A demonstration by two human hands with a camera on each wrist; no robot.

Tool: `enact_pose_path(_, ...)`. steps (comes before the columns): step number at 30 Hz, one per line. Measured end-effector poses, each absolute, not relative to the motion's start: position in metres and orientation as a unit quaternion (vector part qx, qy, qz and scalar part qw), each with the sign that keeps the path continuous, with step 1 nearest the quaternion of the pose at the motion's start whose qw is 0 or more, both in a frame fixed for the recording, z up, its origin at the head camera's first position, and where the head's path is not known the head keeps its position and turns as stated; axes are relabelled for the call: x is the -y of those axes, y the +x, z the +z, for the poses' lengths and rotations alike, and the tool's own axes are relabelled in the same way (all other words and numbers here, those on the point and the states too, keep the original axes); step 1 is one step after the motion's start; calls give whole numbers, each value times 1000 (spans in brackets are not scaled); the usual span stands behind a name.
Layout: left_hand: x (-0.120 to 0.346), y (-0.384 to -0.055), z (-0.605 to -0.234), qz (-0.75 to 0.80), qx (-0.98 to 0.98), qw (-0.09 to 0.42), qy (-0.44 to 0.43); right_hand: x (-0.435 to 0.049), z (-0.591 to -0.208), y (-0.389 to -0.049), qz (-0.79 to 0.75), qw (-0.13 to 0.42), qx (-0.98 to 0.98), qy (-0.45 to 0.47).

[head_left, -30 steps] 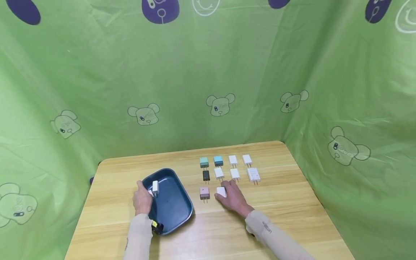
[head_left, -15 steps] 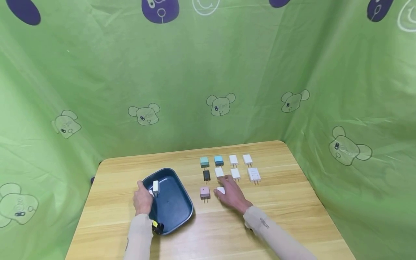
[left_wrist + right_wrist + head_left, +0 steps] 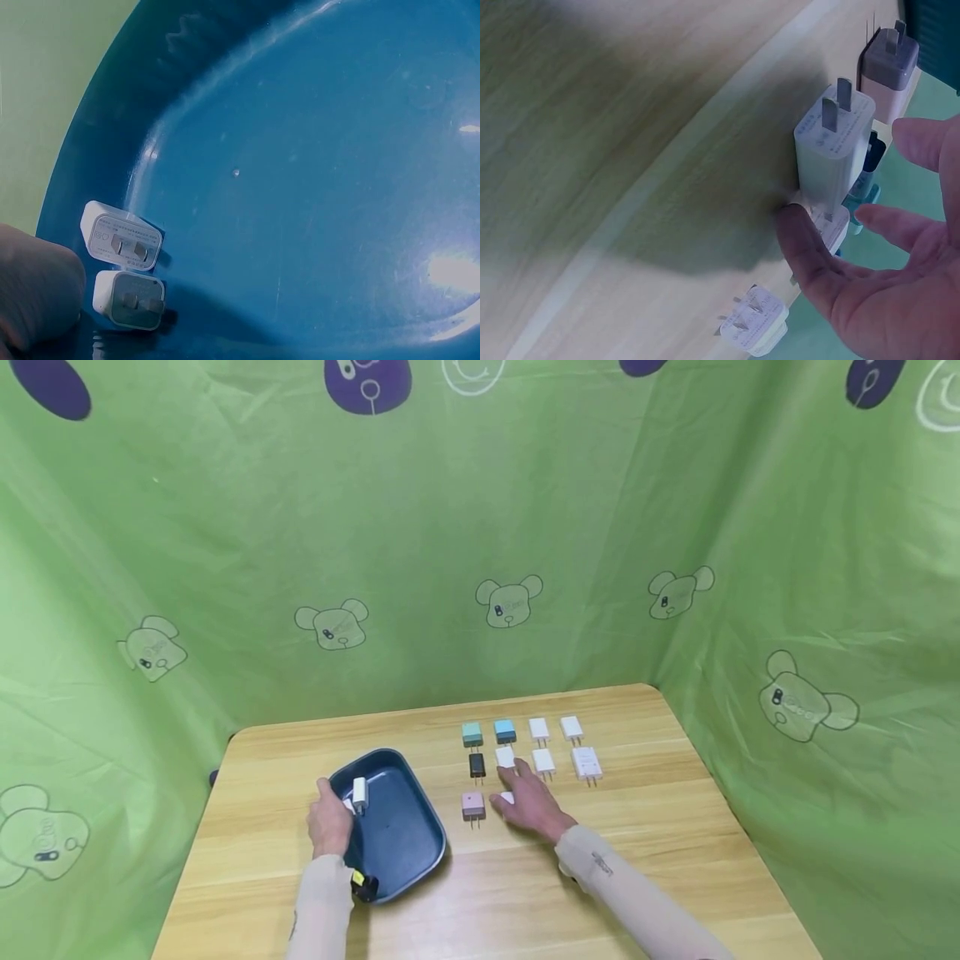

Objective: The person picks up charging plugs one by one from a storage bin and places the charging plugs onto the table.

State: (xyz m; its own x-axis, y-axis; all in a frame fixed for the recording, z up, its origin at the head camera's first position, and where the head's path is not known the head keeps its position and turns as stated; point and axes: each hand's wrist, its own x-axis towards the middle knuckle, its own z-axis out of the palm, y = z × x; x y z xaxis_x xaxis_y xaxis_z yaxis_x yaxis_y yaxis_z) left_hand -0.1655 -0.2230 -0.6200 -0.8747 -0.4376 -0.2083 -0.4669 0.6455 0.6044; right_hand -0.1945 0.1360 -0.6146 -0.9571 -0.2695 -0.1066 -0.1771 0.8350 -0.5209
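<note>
My left hand point(image 3: 330, 822) grips the left rim of a dark blue tray point(image 3: 397, 839). Two white chargers lie inside by that hand; the left wrist view shows the upper white charger point(image 3: 124, 240) and the lower white charger point(image 3: 131, 300), prongs facing the camera. My right hand point(image 3: 531, 802) is spread loosely over a white charger point(image 3: 507, 797), partly covering it. In the right wrist view this white charger point(image 3: 832, 150) stands between thumb and fingers, one fingertip at its far end and the thumb apart. Left of it sits a pink charger point(image 3: 472, 803).
Beyond the right hand are rows of chargers: a green charger point(image 3: 471, 732), a blue charger point(image 3: 505, 730), a black charger point(image 3: 477, 765) and several white ones. A black item with a yellow mark point(image 3: 363, 883) is at the tray's near-left edge. Green curtains surround the wooden table point(image 3: 637, 877).
My right hand has loosened from the white charger, its fingers reaching forward and the hand shifting slightly left. The left hand and tray stay put.
</note>
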Motion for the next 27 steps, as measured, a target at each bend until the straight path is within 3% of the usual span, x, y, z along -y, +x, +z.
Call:
enact_pose_path(15, 221, -166, -617, 340, -906, 23, -253, -134, -615, -197, -244, 90, -959, -110)
enact_pose_path(27, 221, -167, -618, 331, -910, 12, -249, -123, -583, -206, -248, 0, -961, -119)
